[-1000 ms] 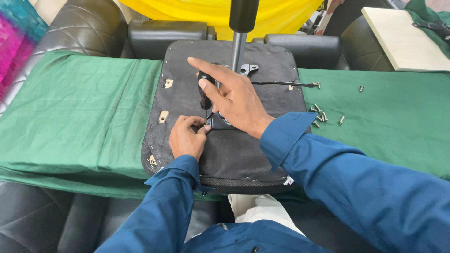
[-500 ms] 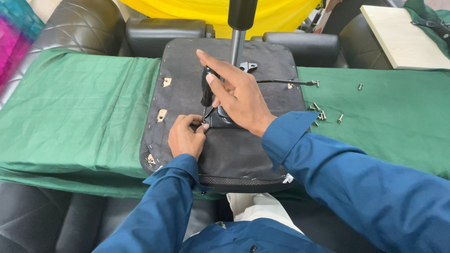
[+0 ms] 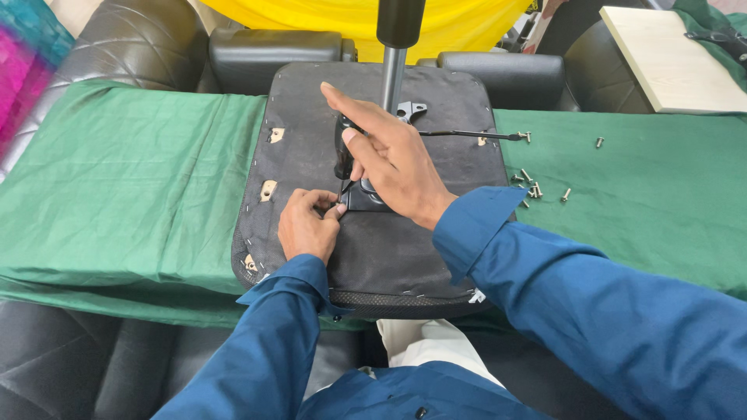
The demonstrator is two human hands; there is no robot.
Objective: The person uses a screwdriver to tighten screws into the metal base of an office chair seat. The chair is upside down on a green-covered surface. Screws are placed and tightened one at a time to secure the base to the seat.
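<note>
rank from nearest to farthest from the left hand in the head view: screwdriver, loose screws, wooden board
From the left hand:
1. screwdriver - just above it, held in the right hand, tip down by the left fingertips.
2. loose screws - off to the right on the green cloth.
3. wooden board - far top right corner.

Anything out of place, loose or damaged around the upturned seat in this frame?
Small silver screws lie scattered loose on the green cloth right of the black upturned chair seat, two farther off. Nothing looks damaged. The right hand holds a black-handled screwdriver; the left hand steadies its tip.
</note>
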